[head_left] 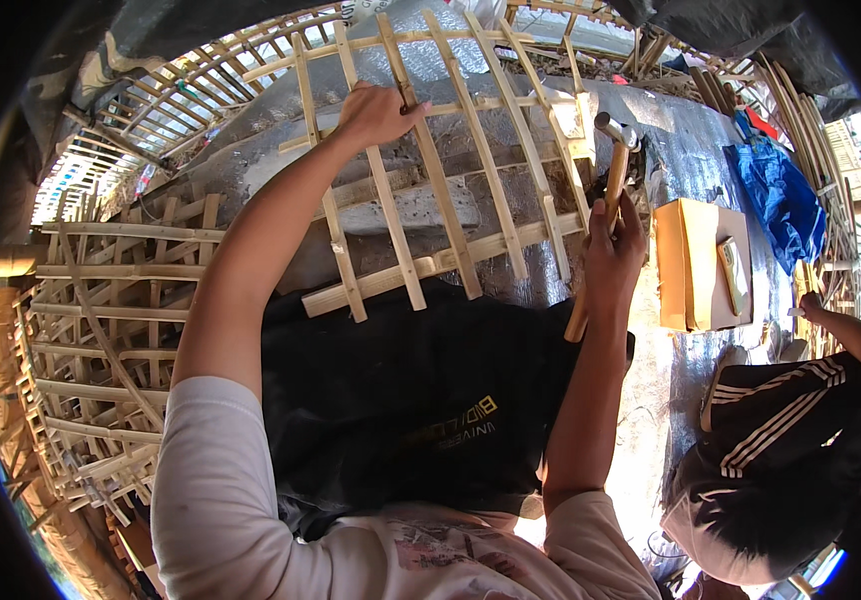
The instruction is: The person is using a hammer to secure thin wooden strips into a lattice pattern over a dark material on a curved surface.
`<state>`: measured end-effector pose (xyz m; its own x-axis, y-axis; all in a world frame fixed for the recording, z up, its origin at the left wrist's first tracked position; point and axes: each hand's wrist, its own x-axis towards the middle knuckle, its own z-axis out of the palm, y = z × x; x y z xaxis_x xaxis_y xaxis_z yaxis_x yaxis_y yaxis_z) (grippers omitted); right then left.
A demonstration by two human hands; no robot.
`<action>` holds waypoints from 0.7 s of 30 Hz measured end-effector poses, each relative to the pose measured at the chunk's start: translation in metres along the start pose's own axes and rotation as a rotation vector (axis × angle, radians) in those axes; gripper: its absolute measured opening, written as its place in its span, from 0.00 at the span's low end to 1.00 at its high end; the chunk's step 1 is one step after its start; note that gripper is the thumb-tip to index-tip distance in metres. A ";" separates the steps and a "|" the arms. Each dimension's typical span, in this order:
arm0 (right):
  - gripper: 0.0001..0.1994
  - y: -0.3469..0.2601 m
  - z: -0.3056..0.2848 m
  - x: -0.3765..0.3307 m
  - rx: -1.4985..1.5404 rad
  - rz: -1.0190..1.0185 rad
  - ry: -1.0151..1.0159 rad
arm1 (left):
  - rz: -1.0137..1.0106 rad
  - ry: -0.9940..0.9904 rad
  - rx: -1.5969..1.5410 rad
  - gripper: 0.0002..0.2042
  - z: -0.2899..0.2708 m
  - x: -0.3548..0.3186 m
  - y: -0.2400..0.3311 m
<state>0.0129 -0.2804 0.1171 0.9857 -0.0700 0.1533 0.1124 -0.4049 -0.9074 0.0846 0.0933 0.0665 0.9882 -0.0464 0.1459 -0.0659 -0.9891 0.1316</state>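
Observation:
A lattice panel of pale wooden or bamboo slats (471, 130) lies slanting in front of me, its near rail just beyond the black cloth (381, 380) over my lap. At the panel's far left part, my left hand (381, 115) is closed on a slat close to a cross rail. My right hand (618, 250) is wrapped round the wooden handle of a hammer (617, 175), beside the panel's right edge. The hammer stands nearly upright, its metal head at the top and the handle's end below my fist. A pale wood block (579, 125) lies by the panel's right side.
More slatted panels are stacked (116, 310) to my left. On the right stands a cardboard box (684, 265) with a pale, narrow object (730, 275) on top. A blue plastic sheet (776, 200) lies beyond it. Another person (781, 430) in dark clothes sits at the lower right.

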 end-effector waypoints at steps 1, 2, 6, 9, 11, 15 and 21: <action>0.23 0.001 0.001 0.000 0.014 -0.007 -0.001 | -0.071 0.007 0.024 0.38 -0.010 0.001 -0.003; 0.23 0.000 0.001 -0.001 -0.003 0.001 0.002 | -0.142 0.014 0.049 0.39 -0.021 0.000 -0.005; 0.25 0.002 -0.004 0.000 0.042 -0.004 0.003 | -0.466 -0.137 -0.045 0.38 -0.080 -0.006 -0.009; 0.26 -0.001 -0.002 -0.004 0.095 0.002 0.014 | -0.588 0.016 -0.202 0.36 -0.086 -0.029 -0.038; 0.24 0.001 -0.007 -0.002 0.181 0.006 0.067 | -0.622 -0.004 -0.206 0.34 -0.090 -0.039 -0.050; 0.19 0.016 -0.024 0.008 0.138 -0.035 0.152 | -0.748 0.063 -0.180 0.36 -0.089 -0.060 -0.057; 0.15 0.023 -0.018 0.008 0.161 -0.073 0.183 | -0.947 0.175 -0.451 0.34 -0.058 -0.103 -0.096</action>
<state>0.0212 -0.3068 0.1044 0.9368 -0.2157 0.2755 0.2151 -0.2659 -0.9397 -0.0189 0.2015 0.0958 0.6324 0.7713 -0.0723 0.6392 -0.4669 0.6111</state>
